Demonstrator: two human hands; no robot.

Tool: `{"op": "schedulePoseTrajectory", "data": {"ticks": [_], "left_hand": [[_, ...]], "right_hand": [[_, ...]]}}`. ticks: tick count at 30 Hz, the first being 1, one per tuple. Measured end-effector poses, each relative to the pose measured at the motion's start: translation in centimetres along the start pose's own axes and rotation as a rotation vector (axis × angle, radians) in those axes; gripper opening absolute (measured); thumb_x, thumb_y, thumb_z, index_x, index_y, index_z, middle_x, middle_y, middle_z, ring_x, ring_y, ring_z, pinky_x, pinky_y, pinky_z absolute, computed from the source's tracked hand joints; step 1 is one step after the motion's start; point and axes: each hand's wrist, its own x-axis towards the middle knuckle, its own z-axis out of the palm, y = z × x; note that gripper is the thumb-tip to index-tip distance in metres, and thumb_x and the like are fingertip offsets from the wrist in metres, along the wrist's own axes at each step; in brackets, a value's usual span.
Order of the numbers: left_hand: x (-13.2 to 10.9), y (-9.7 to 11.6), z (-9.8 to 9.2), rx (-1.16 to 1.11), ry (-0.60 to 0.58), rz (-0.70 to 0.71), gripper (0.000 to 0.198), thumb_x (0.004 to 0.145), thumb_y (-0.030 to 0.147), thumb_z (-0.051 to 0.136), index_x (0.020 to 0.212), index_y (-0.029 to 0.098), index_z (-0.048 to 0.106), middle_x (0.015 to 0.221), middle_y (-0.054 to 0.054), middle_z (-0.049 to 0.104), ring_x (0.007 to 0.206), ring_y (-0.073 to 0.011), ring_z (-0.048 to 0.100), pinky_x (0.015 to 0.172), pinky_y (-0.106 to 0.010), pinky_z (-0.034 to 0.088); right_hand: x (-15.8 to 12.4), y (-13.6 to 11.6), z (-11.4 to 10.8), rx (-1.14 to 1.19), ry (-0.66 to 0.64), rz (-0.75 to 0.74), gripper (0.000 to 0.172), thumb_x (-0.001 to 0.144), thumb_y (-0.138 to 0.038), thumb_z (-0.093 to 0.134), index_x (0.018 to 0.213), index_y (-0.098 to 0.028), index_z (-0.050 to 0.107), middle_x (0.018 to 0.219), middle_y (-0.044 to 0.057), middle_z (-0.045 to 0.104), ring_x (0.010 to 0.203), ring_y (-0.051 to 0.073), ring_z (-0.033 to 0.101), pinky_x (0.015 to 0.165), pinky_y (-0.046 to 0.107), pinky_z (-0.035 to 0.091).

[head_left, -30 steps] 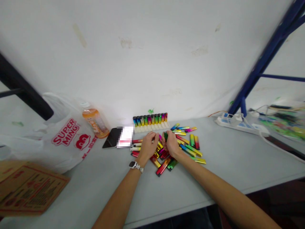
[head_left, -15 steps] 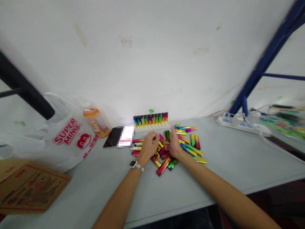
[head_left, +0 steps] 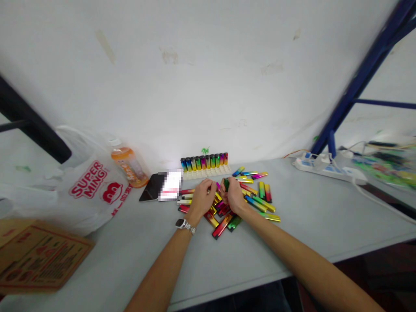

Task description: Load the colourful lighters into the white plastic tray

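My right hand (head_left: 234,195) is closed around a green lighter (head_left: 226,183), most of it hidden by the fingers. Just left of it, my left hand (head_left: 203,196) has its fingers curled in a pinch, and what lies between them is too small to make out. Under and around both hands spreads a loose pile of shiny lighters, among them a red one (head_left: 222,227) in front and a yellow-green one (head_left: 264,203) to the right. Behind the hands, a row of upright coloured lighters (head_left: 203,163) stands in a white slotted rack (head_left: 195,174) by the wall.
Left of the rack lie a dark tablet or phone (head_left: 151,188) and a blurred white patch. Further left stand an orange drink bottle (head_left: 129,167), a white plastic bag (head_left: 87,195) and a cardboard box (head_left: 45,255). A power strip (head_left: 325,167) lies right, near a blue metal post (head_left: 354,82).
My right thumb, raised beside the green lighter before, has folded down over its top. My left hand stays almost in place. The whole view has shifted slightly.
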Motion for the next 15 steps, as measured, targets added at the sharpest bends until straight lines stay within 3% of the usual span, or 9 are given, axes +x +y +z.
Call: {"op": "schedulePoseTrajectory", "data": {"ticks": [7,13,15], "left_hand": [[0.05,-0.01,0.04,-0.011,-0.014,-0.002,0.033,0.094,0.026,0.041,0.063,0.019,0.049,0.069,-0.001,0.054,0.07,-0.0141,0.052,0.067,-0.027,0.039],[0.02,0.04,-0.02,-0.006,0.002,0.0,0.034,0.095,0.027,0.042,0.063,0.018,0.049,0.068,0.0,0.054,0.07,-0.0142,0.052,0.066,-0.027,0.038],[-0.01,0.03,-0.05,-0.013,0.004,0.001,0.034,0.095,0.027,0.041,0.064,0.018,0.05,0.069,-0.001,0.055,0.07,-0.0142,0.052,0.066,-0.027,0.038]], "right_hand": [[-0.28,0.05,0.3,0.009,-0.006,0.018,0.04,0.087,-0.046,0.035,0.056,-0.022,0.041,0.042,-0.006,0.032,0.034,0.008,0.025,0.034,0.02,0.017],[0.03,-0.37,-0.03,0.181,-0.115,0.167,0.053,0.083,-0.07,0.039,0.064,-0.021,0.046,0.044,-0.01,0.025,0.036,0.006,0.017,0.036,0.019,0.01],[0.16,-0.72,-0.12,0.205,-0.152,0.152,0.053,0.081,-0.071,0.044,0.072,-0.02,0.051,0.046,-0.01,0.027,0.037,0.005,0.017,0.037,0.019,0.01]]}}
